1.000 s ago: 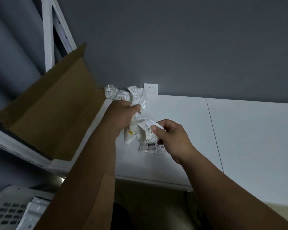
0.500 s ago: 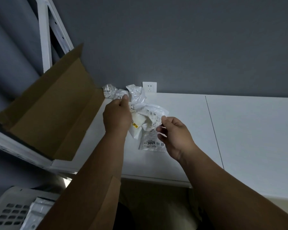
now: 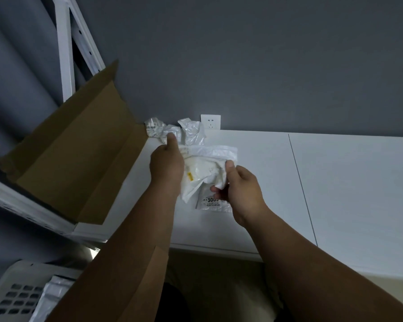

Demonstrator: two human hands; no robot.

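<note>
Evidently the work is at the stage of spreading a white plastic bag (image 3: 205,166), which hangs stretched between both hands just above the table (image 3: 335,182). The left hand (image 3: 166,163) is curled round the bag's left edge, knuckles toward the camera and thumb pointing away. What its fingers do underneath cannot be seen. The right hand (image 3: 241,189) pinches the right edge between thumb and bent fingers, with a fold of plastic bunched in the pinch. The top edge runs taut from one hand to the other, while the lower part sags in creases with a small yellow mark showing near the left hand.

Under the right hand, flat on the table, lies a labelled bag (image 3: 211,202) with printed digits. Beyond the left hand sit crumpled bags (image 3: 191,133), with a socket (image 3: 210,122) on the wall just past them. An open box (image 3: 75,159) stands to the left of the left hand, and a basket (image 3: 16,291) sits low beside the left forearm.

I judge the next move to be drawing the hands further apart to flatten the bag or open its mouth. That calls for a firm pinch on thin, slippery film and an even pull so it does not tear or slip free.
</note>
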